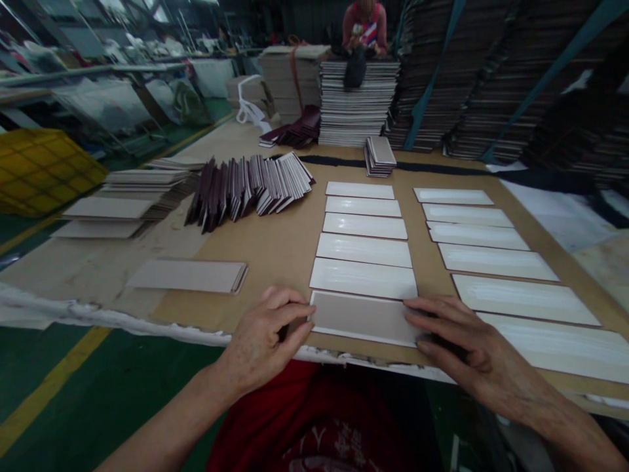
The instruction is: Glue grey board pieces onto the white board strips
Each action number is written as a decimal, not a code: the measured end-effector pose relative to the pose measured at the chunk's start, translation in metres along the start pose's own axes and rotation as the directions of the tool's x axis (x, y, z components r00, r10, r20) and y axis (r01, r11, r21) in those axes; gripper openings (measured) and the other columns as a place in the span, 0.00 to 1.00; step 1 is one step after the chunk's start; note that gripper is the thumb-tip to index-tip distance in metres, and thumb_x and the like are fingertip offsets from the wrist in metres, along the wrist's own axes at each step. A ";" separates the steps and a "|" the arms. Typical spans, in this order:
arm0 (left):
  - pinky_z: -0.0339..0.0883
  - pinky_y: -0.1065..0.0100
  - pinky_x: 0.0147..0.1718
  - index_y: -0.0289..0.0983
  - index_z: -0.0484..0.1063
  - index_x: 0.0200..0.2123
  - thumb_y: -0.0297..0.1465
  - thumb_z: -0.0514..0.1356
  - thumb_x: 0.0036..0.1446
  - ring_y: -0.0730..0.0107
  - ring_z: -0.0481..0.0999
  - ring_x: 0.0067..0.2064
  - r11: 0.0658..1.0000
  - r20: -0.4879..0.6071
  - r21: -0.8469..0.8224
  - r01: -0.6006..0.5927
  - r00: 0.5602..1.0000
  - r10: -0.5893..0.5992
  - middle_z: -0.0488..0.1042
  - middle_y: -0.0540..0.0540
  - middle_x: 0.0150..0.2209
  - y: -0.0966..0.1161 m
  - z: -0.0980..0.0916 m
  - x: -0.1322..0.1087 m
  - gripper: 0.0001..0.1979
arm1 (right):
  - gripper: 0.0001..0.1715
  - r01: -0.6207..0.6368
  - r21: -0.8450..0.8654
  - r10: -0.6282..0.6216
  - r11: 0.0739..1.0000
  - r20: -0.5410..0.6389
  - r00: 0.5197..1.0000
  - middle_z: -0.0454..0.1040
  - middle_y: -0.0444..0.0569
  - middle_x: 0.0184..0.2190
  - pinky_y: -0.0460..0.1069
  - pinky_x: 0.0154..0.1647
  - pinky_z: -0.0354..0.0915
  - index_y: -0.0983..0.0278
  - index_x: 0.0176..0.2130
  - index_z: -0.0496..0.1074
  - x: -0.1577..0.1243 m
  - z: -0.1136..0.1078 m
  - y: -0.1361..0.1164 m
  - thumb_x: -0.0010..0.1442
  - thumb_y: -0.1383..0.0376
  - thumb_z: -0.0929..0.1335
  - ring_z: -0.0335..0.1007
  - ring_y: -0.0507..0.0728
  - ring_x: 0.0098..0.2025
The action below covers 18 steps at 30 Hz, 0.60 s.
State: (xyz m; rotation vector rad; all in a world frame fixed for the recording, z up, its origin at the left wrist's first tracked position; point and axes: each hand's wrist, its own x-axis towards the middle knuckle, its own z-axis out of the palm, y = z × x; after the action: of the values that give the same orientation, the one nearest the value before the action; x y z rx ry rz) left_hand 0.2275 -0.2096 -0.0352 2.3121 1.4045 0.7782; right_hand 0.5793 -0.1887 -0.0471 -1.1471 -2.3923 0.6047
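A grey cardboard strip lies on a slightly larger white panel at the table's front edge, with a narrow white margin showing around it. My left hand pinches the strip's left end between thumb and fingers. At the opposite end, the fingers and thumb of my right hand close on the right edge. Behind the strip runs a column of white panels with dark edges and a glossy surface, the nearest white panel almost touching it. To the right is a second column, including a white panel near my right hand.
A small stack of grey strips lies left of my hands. Farther back are piled grey boards, a fanned row of maroon-and-white pieces and a short stack. Tall board stacks and a person are beyond.
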 end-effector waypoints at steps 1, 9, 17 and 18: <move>0.66 0.59 0.44 0.39 0.77 0.46 0.27 0.58 0.65 0.62 0.71 0.44 1.000 0.003 -0.003 -0.001 1.000 0.001 0.75 0.44 0.42 0.000 0.000 0.000 0.09 | 0.21 0.001 0.002 -0.001 1.000 -0.001 1.000 0.70 0.49 0.62 0.70 0.66 0.60 0.54 0.60 0.73 0.000 0.000 -0.001 0.69 0.62 0.66 0.61 0.65 0.65; 0.66 0.59 0.44 0.38 0.75 0.46 0.27 0.58 0.66 0.62 0.71 0.45 0.998 0.024 0.051 -0.034 0.999 0.033 0.74 0.44 0.43 0.000 0.000 -0.001 0.09 | 0.20 0.014 -0.035 -0.015 0.999 -0.020 1.000 0.70 0.49 0.62 0.68 0.65 0.61 0.55 0.59 0.73 0.001 0.001 -0.007 0.70 0.63 0.65 0.62 0.64 0.64; 0.65 0.55 0.55 0.32 0.73 0.50 0.24 0.54 0.68 0.56 0.67 0.53 0.921 0.078 0.306 -0.241 0.971 0.228 0.73 0.40 0.52 0.002 0.000 -0.001 0.11 | 0.21 0.143 -0.200 -0.158 0.969 -0.058 0.986 0.69 0.53 0.58 0.62 0.57 0.65 0.61 0.60 0.68 -0.002 0.007 -0.012 0.70 0.70 0.63 0.62 0.63 0.59; 0.64 0.54 0.56 0.31 0.73 0.51 0.24 0.54 0.68 0.56 0.66 0.54 0.895 0.106 0.342 -0.285 0.958 0.265 0.74 0.40 0.53 0.002 -0.001 -0.001 0.12 | 0.20 0.153 -0.226 -0.170 0.962 -0.059 0.984 0.70 0.54 0.56 0.62 0.56 0.65 0.63 0.59 0.69 -0.002 0.008 -0.013 0.70 0.70 0.63 0.63 0.63 0.58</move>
State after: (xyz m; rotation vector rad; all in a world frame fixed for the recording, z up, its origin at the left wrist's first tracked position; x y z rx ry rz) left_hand 0.2283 -0.2114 -0.0339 2.8341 1.2945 0.5606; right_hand 0.5679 -0.1991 -0.0466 -1.0262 -2.5009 0.2409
